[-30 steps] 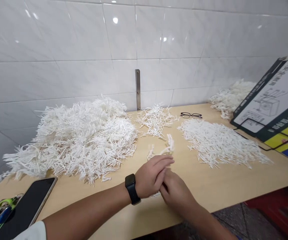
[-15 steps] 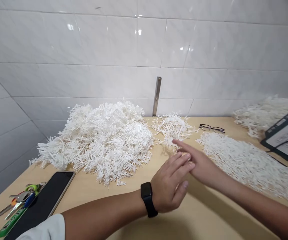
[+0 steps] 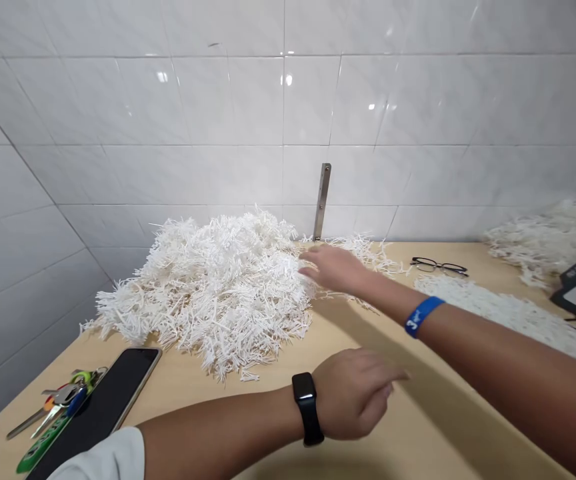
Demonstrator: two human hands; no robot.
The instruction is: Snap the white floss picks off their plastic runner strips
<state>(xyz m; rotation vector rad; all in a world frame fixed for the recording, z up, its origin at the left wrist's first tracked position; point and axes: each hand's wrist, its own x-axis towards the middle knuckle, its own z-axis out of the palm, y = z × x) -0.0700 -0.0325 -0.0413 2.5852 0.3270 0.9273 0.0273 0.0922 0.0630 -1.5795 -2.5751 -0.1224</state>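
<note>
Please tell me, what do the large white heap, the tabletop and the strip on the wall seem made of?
Large white heap: matte, perhaps plastic or rubber; thin bent strands leave it open.
Tabletop: smooth, probably wood or laminate, judging by its even tan surface.
Strip: likely metal, with a dull grey sheen.

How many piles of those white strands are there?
4: a big pile at left, a small pile partly behind the right hand, a flat pile partly behind the right forearm, and a back pile at far right. More could be hidden.
</note>
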